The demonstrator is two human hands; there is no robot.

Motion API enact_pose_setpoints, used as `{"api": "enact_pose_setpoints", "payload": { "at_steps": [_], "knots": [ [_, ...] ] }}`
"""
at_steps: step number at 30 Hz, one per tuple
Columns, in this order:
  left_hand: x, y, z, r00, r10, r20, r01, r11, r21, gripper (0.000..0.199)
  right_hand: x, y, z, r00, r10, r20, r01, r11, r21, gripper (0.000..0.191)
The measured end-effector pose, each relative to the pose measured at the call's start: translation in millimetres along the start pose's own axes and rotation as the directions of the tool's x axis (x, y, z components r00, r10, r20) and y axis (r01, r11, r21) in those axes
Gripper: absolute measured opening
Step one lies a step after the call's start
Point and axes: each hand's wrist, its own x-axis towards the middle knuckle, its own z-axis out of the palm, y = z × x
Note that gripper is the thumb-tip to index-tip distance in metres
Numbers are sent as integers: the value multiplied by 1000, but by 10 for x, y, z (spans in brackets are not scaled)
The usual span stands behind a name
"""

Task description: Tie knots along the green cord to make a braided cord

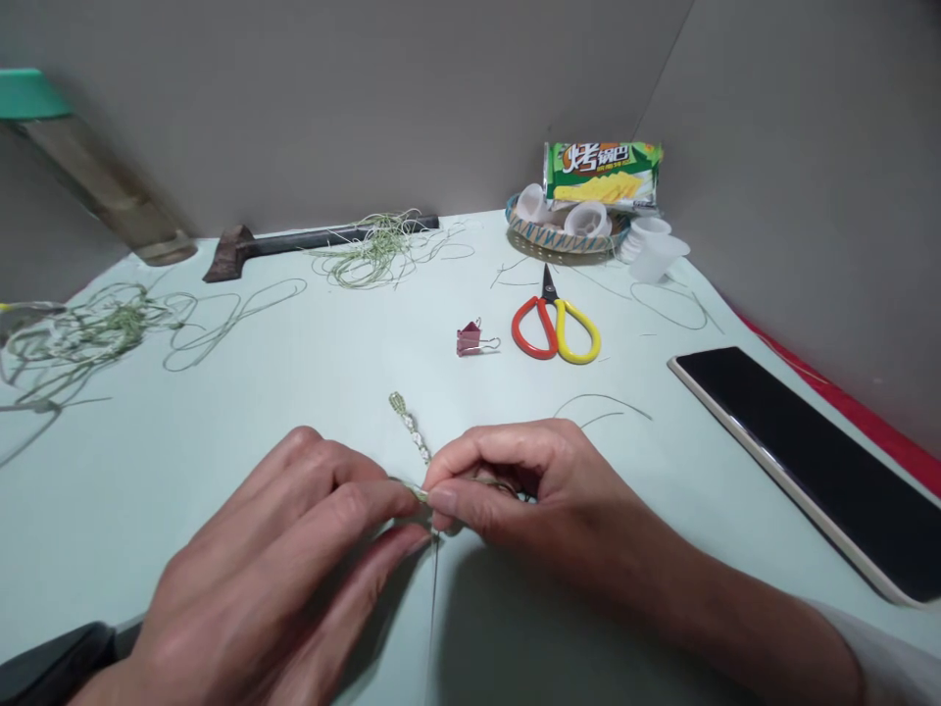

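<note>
1. We have a short braided cord (410, 427) on the table (242, 402), in front of us near the middle; its pale, looped end points away from us and its near end runs in among our fingers.
2. Our right hand (525, 480) has its grip clenched on thin green strands (420, 492) at that near end, thumb and forefinger pressed together.
3. Our left hand (294, 559) meets it there, fingertips at the same strands; its fingers hide too much for us to tell whether that grip pinches them or only steadies them.
4. A fine dark thread (433, 598) runs from between our hands toward us.
5. Beyond the cord we see a pink binder clip (469, 340), and just right of it scissors (553, 301) with one red and one yellow handle, tips pointing away.
6. To our right lies a dark-screened phone (801, 461).
7. At the back, a basket (563, 242) carries white plastic cups (588, 218) and a green snack packet (604, 181); more cups (657, 253) stand beside it.
8. Back left, a tangle of green cord (378, 255) lies across the handle of a rusty-headed tool (316, 238); a second tangle (122, 324) sits farther left, near a green-lidded bottle (118, 186).
</note>
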Motion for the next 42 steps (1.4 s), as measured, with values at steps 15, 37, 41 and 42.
{"api": "enact_pose_setpoints", "payload": {
  "at_steps": [15, 37, 41, 42],
  "knots": [
    [65, -59, 12, 993, -114, 22, 115, 988, -98, 20, 3, -17, -4, 1000, -7, 1, 7, 999, -52, 14],
    [88, -55, 48, 995, 90, 52, -99, 972, 212, 20, 5, 32, 0, 988, -155, -12, 150, 969, -194, 18],
    [43, -67, 19, 1000, 4, 29, -9, 989, 145, 28, 17, 33, -10, 989, -148, -29, 139, 970, -201, 17],
    [41, -71, 16, 1000, -22, 12, 20, 991, 134, 28, 18, 33, -10, 989, -142, -40, 132, 972, -196, 17]
  ]
}}
